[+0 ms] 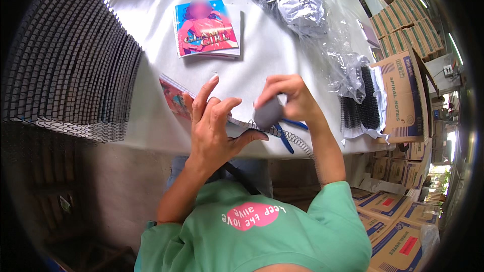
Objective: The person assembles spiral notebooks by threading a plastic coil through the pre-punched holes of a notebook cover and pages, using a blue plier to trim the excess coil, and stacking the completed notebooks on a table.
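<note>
My left hand (212, 126) straddles the edge of a tilted notebook (174, 98) with a pinkish cover. Its fingers are bent and spread above that edge, with the thumb below, so the notebook sits between them. My right hand (292, 95) grips a dark grey rounded pad (268, 113), blurred by motion, against the right end of the notebook's edge. From that end a loose wire coil (298, 142) trails towards my right forearm. A tool with blue handles (285, 139) lies beside the coil, partly hidden by the pad.
Two stacked notebooks (206, 29) with a bright cover lie beyond my hands. Tall piles of spiral-bound notebooks (70, 55) stand at left. Clear plastic wrapping (307, 15) lies at the back right, near dark coils (360, 103) and an open carton (401, 98). More cartons (398, 242) sit lower right.
</note>
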A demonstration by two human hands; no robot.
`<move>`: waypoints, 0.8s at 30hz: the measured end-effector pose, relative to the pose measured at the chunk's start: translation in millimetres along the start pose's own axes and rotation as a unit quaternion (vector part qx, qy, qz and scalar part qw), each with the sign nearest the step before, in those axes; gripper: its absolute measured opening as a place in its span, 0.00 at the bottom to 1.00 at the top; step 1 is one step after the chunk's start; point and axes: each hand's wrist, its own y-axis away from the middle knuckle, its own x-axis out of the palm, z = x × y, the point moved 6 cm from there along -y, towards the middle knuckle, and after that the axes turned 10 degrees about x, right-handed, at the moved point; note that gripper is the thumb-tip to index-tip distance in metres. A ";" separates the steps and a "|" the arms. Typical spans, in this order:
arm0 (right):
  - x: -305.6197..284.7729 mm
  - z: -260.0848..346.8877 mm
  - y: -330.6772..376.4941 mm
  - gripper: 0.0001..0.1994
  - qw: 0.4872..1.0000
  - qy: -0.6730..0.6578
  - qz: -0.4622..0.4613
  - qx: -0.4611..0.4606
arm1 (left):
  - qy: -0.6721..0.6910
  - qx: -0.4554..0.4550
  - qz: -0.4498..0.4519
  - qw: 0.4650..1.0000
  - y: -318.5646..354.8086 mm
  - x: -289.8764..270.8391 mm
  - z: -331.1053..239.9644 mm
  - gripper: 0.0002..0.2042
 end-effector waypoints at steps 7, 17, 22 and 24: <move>-1.8 -11.8 -6.2 0.11 0.989 0.091 -0.059 0.098 | 0.031 0.007 -0.033 0.999 5.3 -0.2 -0.2 0.41; 14.9 21.4 -10.4 0.09 0.983 -0.158 0.058 -0.072 | -0.116 -0.006 -0.042 0.992 -9.8 -39.8 38.7 0.31; -1.5 0.7 -13.5 0.06 0.933 -0.331 -0.039 -0.138 | -0.117 0.066 -0.110 0.985 -2.4 -41.8 29.6 0.32; 0.1 18.9 -15.1 0.07 0.961 -0.240 0.000 -0.135 | -0.123 0.070 -0.120 0.983 -4.8 -39.3 29.0 0.31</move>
